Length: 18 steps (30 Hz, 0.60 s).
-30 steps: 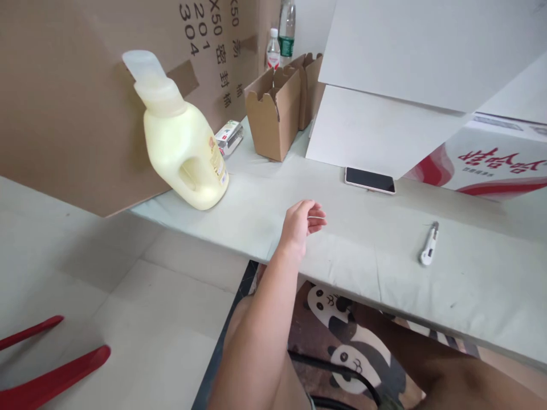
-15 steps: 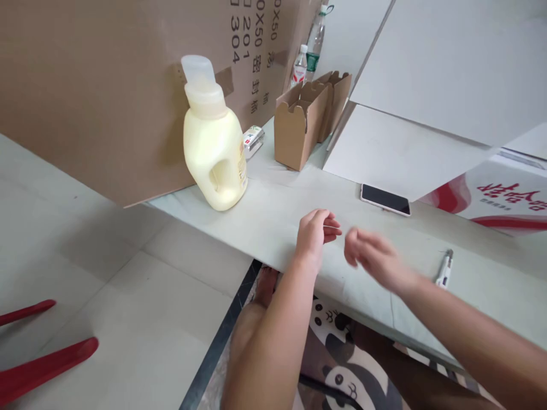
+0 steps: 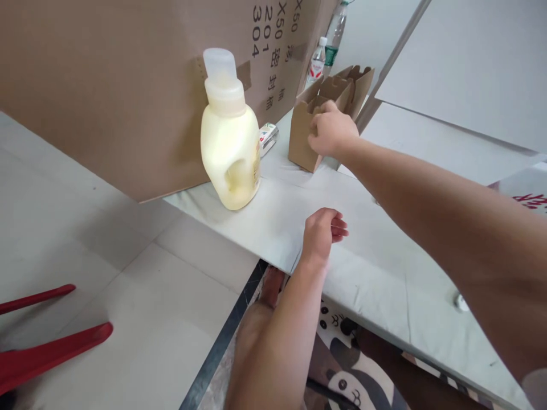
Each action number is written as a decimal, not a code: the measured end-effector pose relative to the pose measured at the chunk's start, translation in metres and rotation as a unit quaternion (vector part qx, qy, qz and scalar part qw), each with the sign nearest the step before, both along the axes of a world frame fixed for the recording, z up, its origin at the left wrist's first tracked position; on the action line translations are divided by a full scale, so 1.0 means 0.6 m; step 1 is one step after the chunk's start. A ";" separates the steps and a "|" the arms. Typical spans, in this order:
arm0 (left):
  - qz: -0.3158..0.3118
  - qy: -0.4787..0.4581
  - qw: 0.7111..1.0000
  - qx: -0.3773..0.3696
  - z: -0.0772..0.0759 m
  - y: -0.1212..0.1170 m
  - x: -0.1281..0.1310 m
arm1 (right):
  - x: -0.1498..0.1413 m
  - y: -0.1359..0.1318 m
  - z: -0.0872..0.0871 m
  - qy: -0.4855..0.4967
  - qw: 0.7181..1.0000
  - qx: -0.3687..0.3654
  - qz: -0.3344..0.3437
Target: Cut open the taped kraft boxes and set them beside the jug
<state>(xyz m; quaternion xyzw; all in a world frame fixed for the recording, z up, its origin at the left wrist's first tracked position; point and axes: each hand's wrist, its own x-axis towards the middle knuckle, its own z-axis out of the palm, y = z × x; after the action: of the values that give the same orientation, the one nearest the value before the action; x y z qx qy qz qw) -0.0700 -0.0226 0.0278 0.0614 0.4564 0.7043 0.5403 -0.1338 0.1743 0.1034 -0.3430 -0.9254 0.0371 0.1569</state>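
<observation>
My right hand (image 3: pixel 332 131) is at the near brown cardboard box (image 3: pixel 302 136), its fingers bent over the upper edge and its thumb against the outer side. The box stands upright with its top open, and a second cardboard box (image 3: pixel 362 85) is right behind it. Low over the cloth-covered table (image 3: pixel 282 222), near its front edge, my left hand (image 3: pixel 321 230) holds nothing; its fingers are loosely bent and apart. A pale yellow detergent bottle (image 3: pixel 231 148) with a handle stands to the left of both hands.
A large printed carton (image 3: pixel 171 102) rises behind the bottle, with a small white-and-silver item (image 3: pixel 268 138) beside it. Two plastic bottles (image 3: pixel 317 65) stand at the back. White panels (image 3: pixel 461 68) lean at right. Red legs (image 3: pixel 55 347) show over the floor.
My right hand has moved forward and left from above the table to the near cardboard box. Its arm now covers the phone and most of the white cutter. My left hand has barely moved.
</observation>
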 end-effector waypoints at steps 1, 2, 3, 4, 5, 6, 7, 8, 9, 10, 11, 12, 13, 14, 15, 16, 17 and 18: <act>0.008 0.002 1.000 0.000 0.001 -0.002 -0.003 | 0.006 -0.002 -0.003 0.016 1.000 0.003 0.014; 0.023 0.008 1.000 -0.001 0.002 -0.004 -0.006 | 0.016 -0.008 -0.007 0.035 0.999 0.009 0.032; 0.049 0.019 0.999 -0.001 0.002 -0.006 -0.010 | 0.033 -0.017 -0.010 0.055 0.997 0.016 0.048; 0.088 0.038 0.995 -0.002 0.001 -0.009 -0.014 | 0.055 -0.030 -0.013 0.073 0.995 0.025 0.063; 0.137 0.064 0.988 -0.001 0.000 -0.012 -0.019 | 0.084 -0.046 -0.014 0.092 0.992 0.034 0.075; 0.193 0.096 0.976 -0.002 -0.003 -0.015 -0.025 | 0.119 -0.065 -0.014 0.109 0.989 0.043 0.088; 0.248 0.129 0.960 -0.001 -0.005 -0.019 -0.031 | 0.158 -0.086 -0.014 0.127 0.985 0.052 0.100; 0.294 0.160 0.942 -0.001 -0.008 -0.023 -0.037 | 0.202 -0.110 -0.012 0.140 0.982 0.059 0.113; 0.330 0.188 0.925 0.000 -0.010 -0.027 -0.042 | 0.249 -0.136 -0.010 0.152 0.978 0.065 0.125; 0.352 0.214 0.911 0.002 -0.012 -0.030 -0.045 | 0.296 -0.162 -0.007 0.171 0.974 0.071 0.128; 0.362 0.239 0.901 0.007 -0.013 -0.033 -0.047 | 0.343 -0.189 -0.005 0.198 0.969 0.080 0.124; 0.357 0.263 0.896 0.021 -0.013 -0.036 -0.046 | 0.388 -0.216 -0.004 0.210 0.966 0.093 0.118; 0.337 0.290 0.894 0.047 -0.012 -0.037 -0.042 | 0.431 -0.242 -0.004 0.207 0.969 0.100 0.095; 0.298 0.317 0.896 0.086 -0.011 -0.038 -0.036 | 0.469 -0.267 -0.005 0.192 0.976 0.089 0.053; 0.240 0.343 0.898 0.133 -0.009 -0.037 -0.027 | 0.503 -0.288 -0.008 0.199 0.975 0.092 0.016; 0.168 0.365 0.897 0.184 -0.007 -0.036 -0.015 | 0.533 -0.306 -0.014 0.216 0.971 0.104 -0.027; 0.093 0.380 0.891 0.231 -0.004 -0.033 -0.001 | 0.559 -0.320 -0.021 0.224 0.966 0.106 -0.078; 0.024 0.390 0.881 0.266 -0.003 -0.030 0.014 | 0.581 -0.329 -0.031 0.236 0.958 0.103 -0.124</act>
<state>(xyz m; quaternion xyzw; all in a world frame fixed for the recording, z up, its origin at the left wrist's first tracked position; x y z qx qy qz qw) -0.0614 -0.0403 0.0262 0.4618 0.4265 0.7311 0.2651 0.2149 -0.0233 0.0850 -0.4183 -0.8110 0.0022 0.4090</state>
